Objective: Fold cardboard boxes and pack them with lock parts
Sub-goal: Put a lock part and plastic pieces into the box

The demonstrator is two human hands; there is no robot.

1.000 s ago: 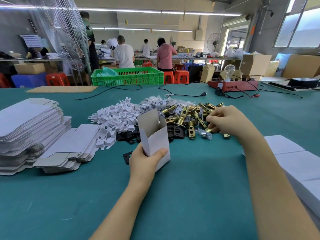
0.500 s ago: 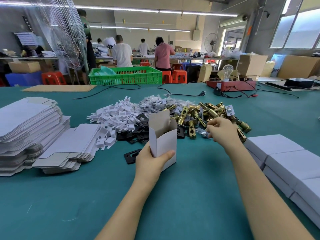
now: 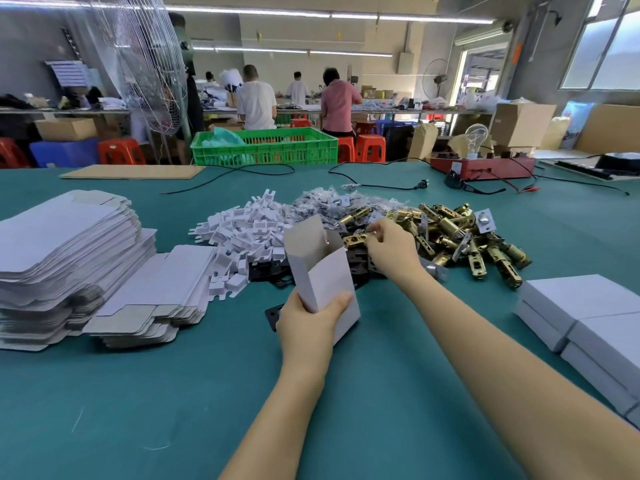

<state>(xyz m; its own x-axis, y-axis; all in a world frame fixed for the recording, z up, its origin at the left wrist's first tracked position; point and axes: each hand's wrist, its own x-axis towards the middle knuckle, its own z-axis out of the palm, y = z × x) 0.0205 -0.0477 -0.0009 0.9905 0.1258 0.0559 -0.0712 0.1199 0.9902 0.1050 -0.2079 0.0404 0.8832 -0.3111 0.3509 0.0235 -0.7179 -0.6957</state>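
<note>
White box (image 3: pixel 322 278) upright, top flaps open, beside heaped brass latches (image 3: pixel 450 233).

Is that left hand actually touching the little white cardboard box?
Touching. The head view shows the left hand wrapped round the lower part of the small open-topped white cardboard box, thumb pressed on its front face, holding it upright above the green table.

Bright, even light from ceiling tubes (image 3: pixel 325 14) & windows (image 3: pixel 602 46) — soft shadows, wide-angle bowing at edges, bkgd slightly soft.

No writing, label, brand or number is legible anywhere, neither on the plain white cardboard box (image 3: pixel 320 271) nor elsewhere.
</note>
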